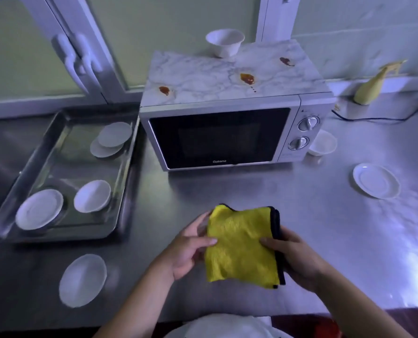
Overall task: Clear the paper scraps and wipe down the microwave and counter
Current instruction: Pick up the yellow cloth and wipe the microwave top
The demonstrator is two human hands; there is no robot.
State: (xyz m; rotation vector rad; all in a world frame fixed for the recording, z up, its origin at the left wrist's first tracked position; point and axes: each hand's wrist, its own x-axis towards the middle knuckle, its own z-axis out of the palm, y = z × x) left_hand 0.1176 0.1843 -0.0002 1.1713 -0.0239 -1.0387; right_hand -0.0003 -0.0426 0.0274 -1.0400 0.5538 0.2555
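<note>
Steel counter (227,189) carries microwave (217,137), tray (56,236) (steel too), saucers (375,181), spray bottle (371,89).

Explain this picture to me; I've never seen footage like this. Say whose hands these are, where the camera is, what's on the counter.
No machine here: these are a person's bare hands, filmed by one camera worn on the head, looking down. The left hand and right hand hold a folded yellow cloth by its sides over the steel counter. Behind stands a microwave with reddish-brown stains and a white bowl on top. A metal tray of white dishes lies left.
</note>
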